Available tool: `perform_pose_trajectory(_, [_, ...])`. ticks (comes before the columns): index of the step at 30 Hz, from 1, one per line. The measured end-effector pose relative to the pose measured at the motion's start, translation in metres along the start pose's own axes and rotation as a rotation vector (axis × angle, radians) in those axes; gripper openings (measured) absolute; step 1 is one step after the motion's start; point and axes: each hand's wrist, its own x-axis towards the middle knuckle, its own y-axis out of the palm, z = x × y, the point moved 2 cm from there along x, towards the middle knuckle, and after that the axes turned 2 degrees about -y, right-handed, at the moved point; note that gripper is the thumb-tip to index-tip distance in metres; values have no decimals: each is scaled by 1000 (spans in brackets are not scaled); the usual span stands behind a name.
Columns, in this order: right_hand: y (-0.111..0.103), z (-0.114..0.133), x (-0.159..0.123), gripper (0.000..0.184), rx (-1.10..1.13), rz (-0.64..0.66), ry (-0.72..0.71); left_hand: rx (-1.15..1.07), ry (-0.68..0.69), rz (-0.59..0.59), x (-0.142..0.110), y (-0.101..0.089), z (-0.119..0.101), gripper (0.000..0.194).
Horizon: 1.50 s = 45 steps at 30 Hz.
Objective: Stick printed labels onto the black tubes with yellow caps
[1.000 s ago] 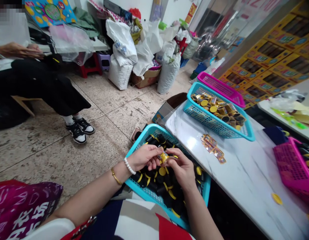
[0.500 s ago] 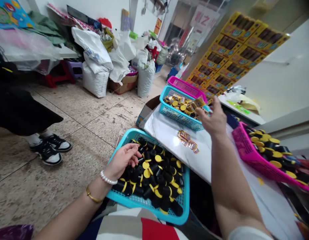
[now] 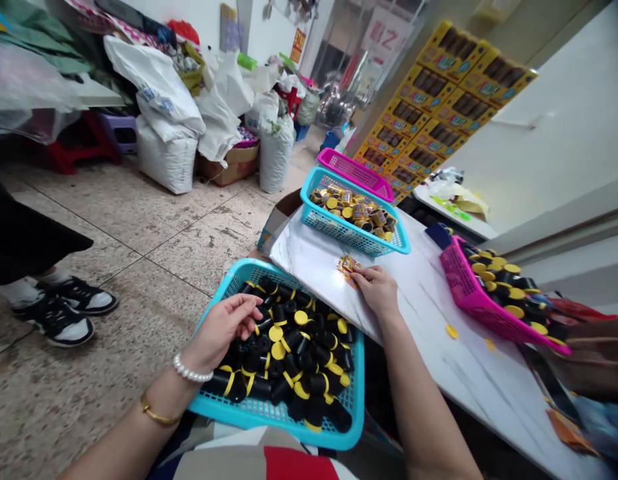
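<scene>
My left hand (image 3: 229, 327), with a pearl bracelet and a gold bangle at the wrist, hovers over the near side of a blue basket (image 3: 359, 400). Its fingers curl in against the thumb; whatever may be between them is hidden. Small black plastic canisters with yellow lids (image 3: 293, 353) fill this basket. My right hand (image 3: 379, 290) reaches down to the white marbled table, its fingertips pinched at the edge of a small pile of shiny orange printed labels (image 3: 347, 267). A second blue basket (image 3: 333, 230) behind holds canisters (image 3: 359, 210) wrapped in such labels.
A pink basket (image 3: 469, 293) of black canisters stands on the table (image 3: 419, 267) at right, near a loose yellow lid (image 3: 451, 331). Another pink basket (image 3: 356, 175) and stacked yellow boxes (image 3: 423, 113) are behind. Someone in black-and-white shoes (image 3: 63, 307) stands at left, white sacks (image 3: 166, 153) beyond.
My right hand has come down from the far blue basket to the labels on the table. A yellow piece it had there now lies out of the hand. My left hand stays over the near basket.
</scene>
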Motion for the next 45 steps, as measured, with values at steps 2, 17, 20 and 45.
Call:
perform_pose_trajectory(2, [3, -3, 1, 30, 14, -33, -2, 9, 9, 11, -3, 4, 0, 31])
perform_pose_trajectory(17, [13, 145, -91, 8, 200, -97, -472, 187, 86, 55, -15, 18, -5, 35])
perform_pose_trajectory(20, [26, 172, -110, 11, 300, 8, -553, 195, 157, 41, -13, 14, -6, 27])
perform_pose_trajectory(45, [30, 153, -108, 18, 468, -18, -217, 161, 52, -73, -20, 22, 1, 36])
